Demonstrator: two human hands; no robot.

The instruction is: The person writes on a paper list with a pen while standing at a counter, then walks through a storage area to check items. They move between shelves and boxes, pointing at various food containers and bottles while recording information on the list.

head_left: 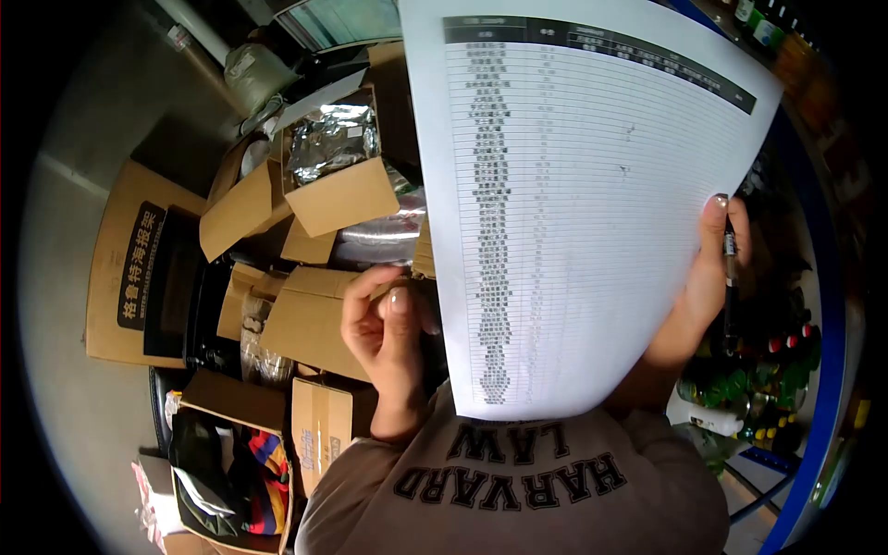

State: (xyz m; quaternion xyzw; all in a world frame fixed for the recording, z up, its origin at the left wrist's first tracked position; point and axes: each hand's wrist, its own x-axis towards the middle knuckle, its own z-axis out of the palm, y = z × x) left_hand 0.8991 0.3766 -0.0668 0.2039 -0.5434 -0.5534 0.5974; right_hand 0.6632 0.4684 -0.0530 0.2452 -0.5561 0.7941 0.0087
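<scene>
A large printed sheet of paper (pixel 573 231) fills the middle of the head view, with a table of rows and a dark header band. It bends along its lower right side. My right hand (pixel 717 268) grips its right edge, thumb on the printed face. A black pen (pixel 731 291) is also in that hand, pointing down along the fingers. Just beside the sheet's left edge, my left hand (pixel 384 338) is raised with loosely curled fingers, thumb apart, and nothing visible in it. Two small dark marks show on the sheet's right part.
Open cardboard boxes (pixel 342 199) crowd the left side, one holding silvery wrapping. Lower down, another box (pixel 236 407) contains dark and striped cloth. A large box (pixel 120 268) with a black label leans by the wall. Bottles (pixel 758 398) stand at right, near a blue frame edge (pixel 823 379).
</scene>
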